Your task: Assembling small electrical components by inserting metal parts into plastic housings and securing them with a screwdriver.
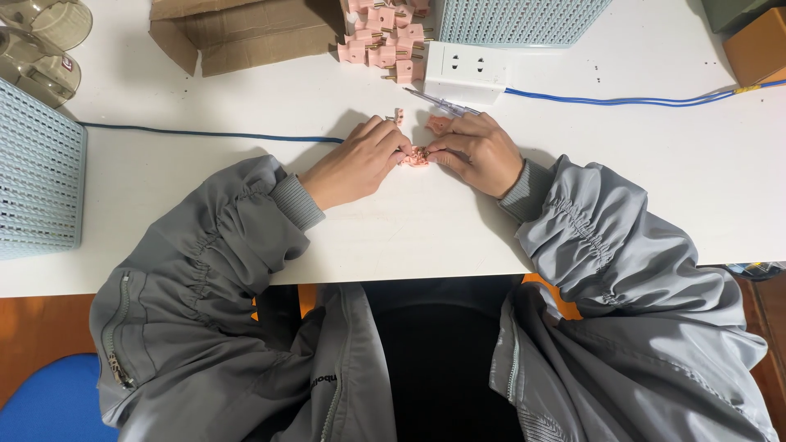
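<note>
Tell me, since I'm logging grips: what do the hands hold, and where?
Both the left hand and right hand pinch a small pink plug part by its opposite ends.

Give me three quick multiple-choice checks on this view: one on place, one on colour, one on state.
1. Where is the heap of pink plugs?
A. far table edge, beside the white socket block
B. on the floor
C. on the blue chair

2. The cable running left from the hands is:
A. red
B. blue
C. yellow

3. The left hand and right hand are:
A. resting apart
B. pinching one small pink piece together
C. lifting the cardboard box

Answers: A, heap lies by the block; B, cable looks blue; B, fingertips meet on it.
</note>
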